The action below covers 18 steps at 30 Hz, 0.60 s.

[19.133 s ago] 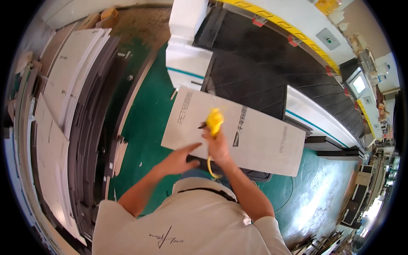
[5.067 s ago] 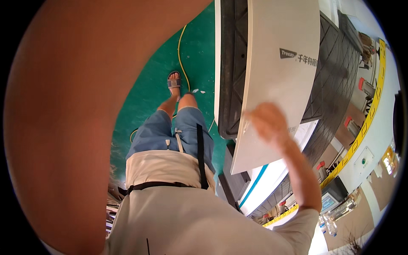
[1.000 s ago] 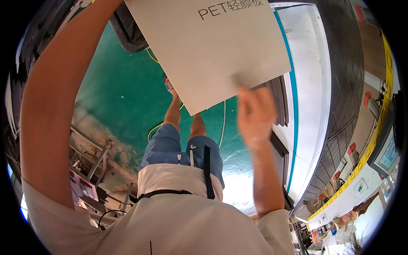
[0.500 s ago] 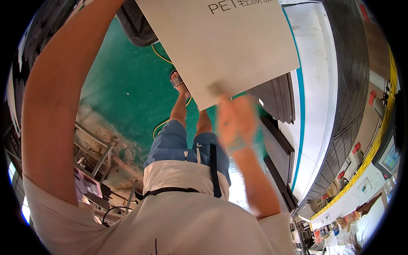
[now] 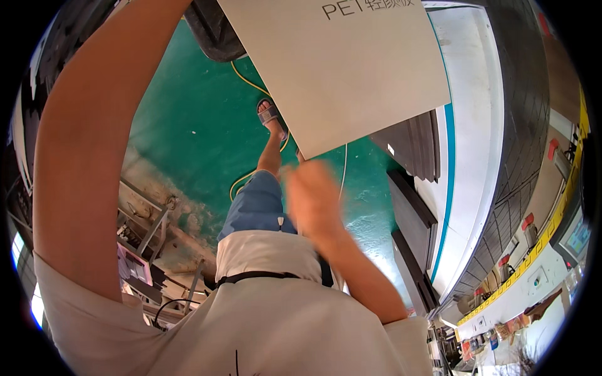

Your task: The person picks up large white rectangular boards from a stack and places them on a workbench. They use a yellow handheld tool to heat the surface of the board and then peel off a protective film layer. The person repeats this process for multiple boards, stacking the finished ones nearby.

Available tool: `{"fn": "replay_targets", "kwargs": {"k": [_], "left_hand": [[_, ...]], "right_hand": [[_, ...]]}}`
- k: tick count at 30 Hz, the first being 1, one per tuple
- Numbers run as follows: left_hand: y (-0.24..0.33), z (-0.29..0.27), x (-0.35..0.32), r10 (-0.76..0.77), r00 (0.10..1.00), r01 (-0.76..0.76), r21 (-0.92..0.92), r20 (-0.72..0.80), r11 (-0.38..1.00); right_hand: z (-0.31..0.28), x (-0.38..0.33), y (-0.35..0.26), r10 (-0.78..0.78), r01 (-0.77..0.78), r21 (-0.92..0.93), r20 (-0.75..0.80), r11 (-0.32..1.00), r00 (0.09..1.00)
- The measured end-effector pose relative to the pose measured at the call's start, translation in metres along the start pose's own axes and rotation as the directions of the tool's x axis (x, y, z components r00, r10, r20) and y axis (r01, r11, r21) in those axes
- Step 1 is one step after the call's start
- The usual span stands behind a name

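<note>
— What's on the left?

— The left arm (image 5: 94, 156) rises past the top edge; its hand is out of sight, so its grip cannot be told.

— And the white panel (image 5: 351, 69)?

— Held up high at the top centre, tilted, its lower corner just above the right hand (image 5: 311, 195).

— Is that hand gripping it?

— No. It is blurred, fingers loosely together, just below the panel's corner and apart from it.

— Below?

— Green floor (image 5: 188, 125), a yellow hose (image 5: 248, 81), a sandalled foot (image 5: 271, 116). To the right, dark stacked boards (image 5: 411, 144) beside a white machine bed (image 5: 476, 125).
</note>
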<state>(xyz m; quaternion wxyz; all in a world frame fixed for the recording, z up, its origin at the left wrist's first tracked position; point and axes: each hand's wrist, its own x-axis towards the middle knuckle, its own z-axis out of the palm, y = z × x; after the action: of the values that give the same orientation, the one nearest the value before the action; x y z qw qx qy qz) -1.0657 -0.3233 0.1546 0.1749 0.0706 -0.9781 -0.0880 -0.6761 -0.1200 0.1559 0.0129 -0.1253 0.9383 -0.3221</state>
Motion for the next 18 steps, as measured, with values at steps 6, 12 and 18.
{"fn": "replay_targets", "kwargs": {"k": [6,12,18], "left_hand": [[-0.005,0.006,-0.004,-0.003,0.999,0.005,0.049,-0.032,0.999],[-0.001,0.005,0.004,-0.004,0.999,0.006,0.057,-0.037,0.998],[-0.002,-0.002,0.001,0.030,0.995,-0.023,0.068,-0.093,0.997]], "right_hand": [[0.003,-0.011,-0.029,0.080,-0.080,0.351,0.015,0.933,0.997],[-0.025,0.038,0.027,0.075,-0.042,0.154,-0.213,0.987,0.974],[-0.128,0.077,0.179,0.302,-0.340,-0.023,-0.402,0.940,0.864]]}}
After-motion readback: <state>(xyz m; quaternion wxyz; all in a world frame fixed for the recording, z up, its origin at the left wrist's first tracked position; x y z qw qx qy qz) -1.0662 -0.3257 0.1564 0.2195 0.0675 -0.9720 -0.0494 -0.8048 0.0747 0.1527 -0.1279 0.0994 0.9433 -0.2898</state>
